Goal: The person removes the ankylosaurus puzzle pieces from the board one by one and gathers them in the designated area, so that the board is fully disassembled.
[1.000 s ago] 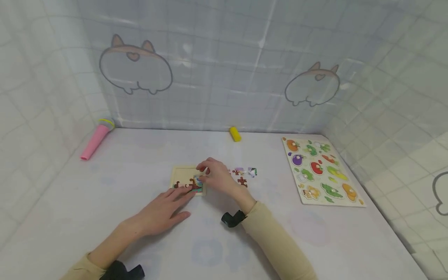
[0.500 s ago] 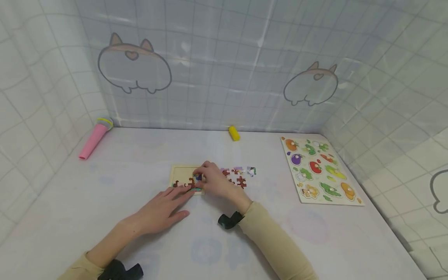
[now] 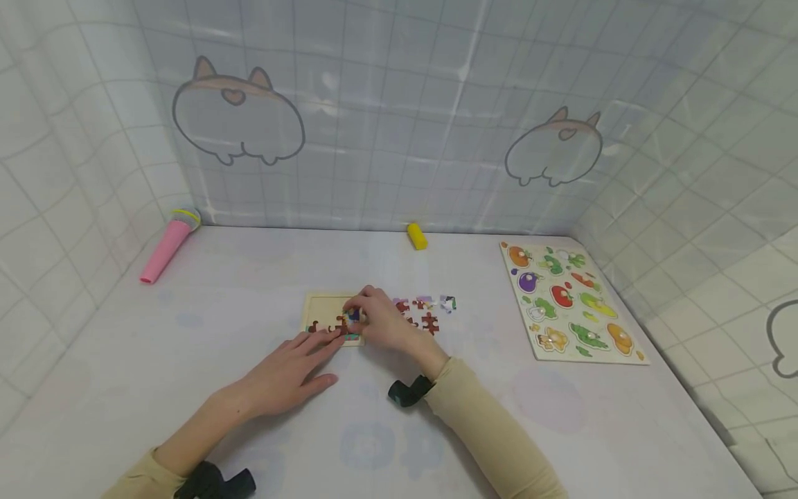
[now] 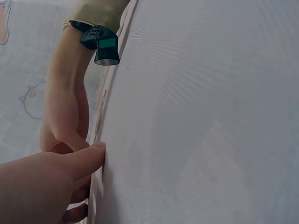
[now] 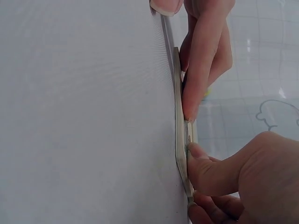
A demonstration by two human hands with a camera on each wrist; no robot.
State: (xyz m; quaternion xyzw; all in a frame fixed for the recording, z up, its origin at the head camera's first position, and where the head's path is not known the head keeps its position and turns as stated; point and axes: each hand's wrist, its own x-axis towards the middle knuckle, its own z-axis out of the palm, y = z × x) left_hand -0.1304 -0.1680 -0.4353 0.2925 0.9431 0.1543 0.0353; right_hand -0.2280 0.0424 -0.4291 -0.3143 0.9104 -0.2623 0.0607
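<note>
A small wooden jigsaw tray (image 3: 319, 305) lies on the table in the middle of the head view. Some reddish-brown pieces fill part of its near side. My left hand (image 3: 288, 381) rests with extended fingers on the tray's near edge and the pieces there. At the tray's right side, my right hand (image 3: 388, 324) pinches a blue jigsaw piece (image 3: 353, 315) between thumb and fingers, low over the board; the fingers partly cover it. In the right wrist view, the right thumb (image 5: 201, 170) presses close along the tray's thin edge (image 5: 178, 116), facing the left fingers.
Several loose jigsaw pieces (image 3: 430, 323) lie just right of the tray. A vegetable peg puzzle board (image 3: 567, 350) sits at the right. A yellow block (image 3: 417, 237) is near the back wall, and a pink toy microphone (image 3: 167, 251) lies at the back left.
My right hand has lowered slightly and drawn its fingers together over the tray's right side, uncovering more loose pieces, then held still. The left hand has stayed in place on the tray.
</note>
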